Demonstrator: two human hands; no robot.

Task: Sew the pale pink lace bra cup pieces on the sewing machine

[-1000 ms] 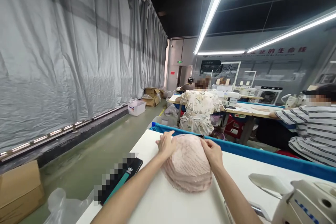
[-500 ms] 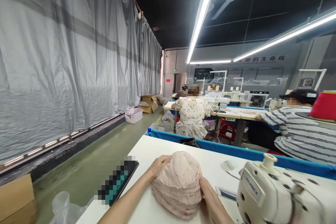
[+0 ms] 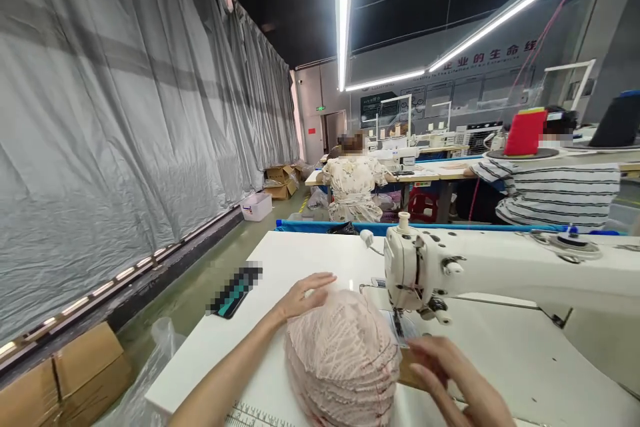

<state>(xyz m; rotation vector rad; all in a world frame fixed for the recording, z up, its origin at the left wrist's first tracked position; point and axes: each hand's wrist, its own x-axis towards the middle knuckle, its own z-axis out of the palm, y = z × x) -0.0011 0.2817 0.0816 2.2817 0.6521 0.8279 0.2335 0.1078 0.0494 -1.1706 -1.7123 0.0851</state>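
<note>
A domed stack of pale pink lace cups (image 3: 343, 357) rests on the white sewing table (image 3: 280, 260) close to me. My left hand (image 3: 304, 295) lies at the stack's far left edge with fingers stretched out, touching the lace. My right hand (image 3: 443, 365) hovers just right of the stack, fingers spread and a little blurred, holding nothing I can see. The head of a white sewing machine (image 3: 415, 270) stands right behind the stack, its needle area just above my right hand.
A dark phone (image 3: 235, 290) lies at the table's left. Cardboard boxes (image 3: 75, 373) and a plastic bag sit on the floor to the left. Two seated people work at tables beyond a blue rail (image 3: 320, 225). A red thread cone (image 3: 525, 132) stands at the right.
The pink stack has come nearer to me and now sits in front of the sewing machine's head. My right hand has left the stack's side and opened. The view swung right.
</note>
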